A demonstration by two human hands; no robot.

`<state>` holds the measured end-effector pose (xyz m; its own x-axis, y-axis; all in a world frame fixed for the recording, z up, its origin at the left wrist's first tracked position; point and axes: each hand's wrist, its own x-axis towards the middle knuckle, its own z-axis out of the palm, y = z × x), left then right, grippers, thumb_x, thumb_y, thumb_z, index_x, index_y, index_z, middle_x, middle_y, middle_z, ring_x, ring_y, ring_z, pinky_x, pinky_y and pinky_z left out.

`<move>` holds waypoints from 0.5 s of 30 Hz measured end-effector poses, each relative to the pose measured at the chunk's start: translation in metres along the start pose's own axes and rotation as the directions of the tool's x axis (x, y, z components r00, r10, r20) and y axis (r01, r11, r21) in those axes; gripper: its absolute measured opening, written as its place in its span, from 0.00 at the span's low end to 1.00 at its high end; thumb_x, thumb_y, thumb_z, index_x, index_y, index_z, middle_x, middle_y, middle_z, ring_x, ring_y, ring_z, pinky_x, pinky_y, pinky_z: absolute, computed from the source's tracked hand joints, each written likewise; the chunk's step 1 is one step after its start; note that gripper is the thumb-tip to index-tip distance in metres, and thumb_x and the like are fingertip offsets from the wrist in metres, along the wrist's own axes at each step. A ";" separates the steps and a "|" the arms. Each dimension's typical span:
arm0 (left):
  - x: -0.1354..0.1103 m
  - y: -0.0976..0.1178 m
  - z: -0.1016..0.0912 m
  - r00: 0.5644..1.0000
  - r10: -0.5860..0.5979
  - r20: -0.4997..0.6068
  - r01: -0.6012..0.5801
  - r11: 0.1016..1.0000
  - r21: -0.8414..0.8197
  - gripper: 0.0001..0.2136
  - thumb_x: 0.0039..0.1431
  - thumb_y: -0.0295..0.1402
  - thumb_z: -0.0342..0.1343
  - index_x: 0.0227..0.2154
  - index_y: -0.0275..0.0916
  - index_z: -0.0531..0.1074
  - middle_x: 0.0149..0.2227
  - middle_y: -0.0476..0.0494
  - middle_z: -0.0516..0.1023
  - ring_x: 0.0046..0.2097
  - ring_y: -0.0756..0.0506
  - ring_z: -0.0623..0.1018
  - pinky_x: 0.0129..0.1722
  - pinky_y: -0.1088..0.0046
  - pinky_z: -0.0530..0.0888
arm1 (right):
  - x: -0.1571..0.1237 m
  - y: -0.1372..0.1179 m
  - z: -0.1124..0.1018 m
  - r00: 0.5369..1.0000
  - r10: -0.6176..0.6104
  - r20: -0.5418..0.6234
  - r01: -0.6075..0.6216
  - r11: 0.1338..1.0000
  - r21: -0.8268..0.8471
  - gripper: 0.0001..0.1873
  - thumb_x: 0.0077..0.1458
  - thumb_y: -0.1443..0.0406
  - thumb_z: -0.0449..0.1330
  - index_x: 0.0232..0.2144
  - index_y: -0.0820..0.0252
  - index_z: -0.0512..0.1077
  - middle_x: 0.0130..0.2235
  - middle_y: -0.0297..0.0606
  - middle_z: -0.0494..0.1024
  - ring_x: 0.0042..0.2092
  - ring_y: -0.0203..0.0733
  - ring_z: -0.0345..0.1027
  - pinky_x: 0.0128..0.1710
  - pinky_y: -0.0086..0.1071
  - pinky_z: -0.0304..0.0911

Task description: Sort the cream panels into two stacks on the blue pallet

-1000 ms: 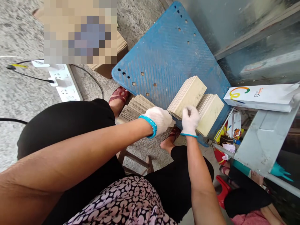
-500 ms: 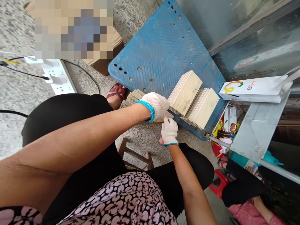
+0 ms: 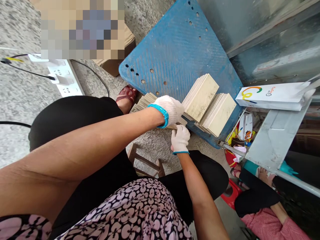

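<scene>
My left hand [image 3: 170,110], in a white knit glove with a blue cuff, curls down over the near row of tiles [image 3: 145,101]. Its fingertips are out of sight behind the glove. Just below, my right hand [image 3: 181,138] wears a similar glove; its fingers are bent closed at the right end of that row. A tan edge shows between the two hands, but what either grips is hidden. Right of them, two stacks of cream marbled tiles, a taller-looking one [image 3: 204,96] and one beside it [image 3: 221,115], rest on a blue plastic pallet [image 3: 172,50].
A white paper bag [image 3: 272,95] lies by a metal frame [image 3: 270,140] at the right. Another person sits on a red stool [image 3: 231,195] at lower right. A power strip [image 3: 66,78] with cables is on the floor at left, near a cardboard box [image 3: 113,65]. Wooden stool legs [image 3: 146,158] stand below.
The view has shifted slightly, so most things sit a little further right and up. Both hands stay at the near tile row in nearly the same pose.
</scene>
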<state>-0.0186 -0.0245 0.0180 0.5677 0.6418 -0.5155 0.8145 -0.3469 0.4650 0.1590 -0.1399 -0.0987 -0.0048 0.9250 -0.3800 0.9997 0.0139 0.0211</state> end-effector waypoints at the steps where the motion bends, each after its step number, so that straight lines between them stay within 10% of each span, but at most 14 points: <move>1: -0.001 0.000 -0.001 1.000 -0.001 0.000 0.001 1.000 0.003 0.18 0.59 0.35 0.51 0.50 0.35 0.74 0.45 0.30 0.77 0.45 0.35 0.76 0.43 0.63 0.69 | -0.002 -0.001 0.001 0.999 0.017 0.033 -0.016 1.000 -0.015 0.14 0.58 0.62 0.55 0.44 0.60 0.72 0.47 0.47 0.72 0.47 0.49 0.65 0.46 0.39 0.59; 9: -0.002 0.002 0.006 0.998 0.023 -0.055 -0.021 0.999 0.029 0.17 0.60 0.30 0.47 0.48 0.33 0.75 0.43 0.29 0.77 0.44 0.34 0.77 0.41 0.61 0.71 | -0.017 -0.004 0.013 0.942 -0.044 0.332 0.076 0.993 -0.085 0.16 0.64 0.62 0.47 0.51 0.52 0.68 0.49 0.42 0.72 0.46 0.45 0.67 0.43 0.35 0.60; 15: -0.004 0.004 0.006 1.000 0.022 -0.012 -0.023 1.000 -0.015 0.17 0.59 0.27 0.50 0.49 0.34 0.75 0.46 0.29 0.77 0.47 0.34 0.76 0.45 0.61 0.70 | -0.008 0.010 -0.003 0.939 -0.033 0.342 0.040 0.999 -0.013 0.16 0.63 0.62 0.48 0.47 0.54 0.71 0.45 0.41 0.75 0.46 0.43 0.67 0.43 0.32 0.61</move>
<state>-0.0172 -0.0327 0.0174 0.5844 0.6419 -0.4964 0.7995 -0.3510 0.4874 0.1693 -0.1463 -0.0922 -0.0290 0.7385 -0.6737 0.9983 0.0556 0.0179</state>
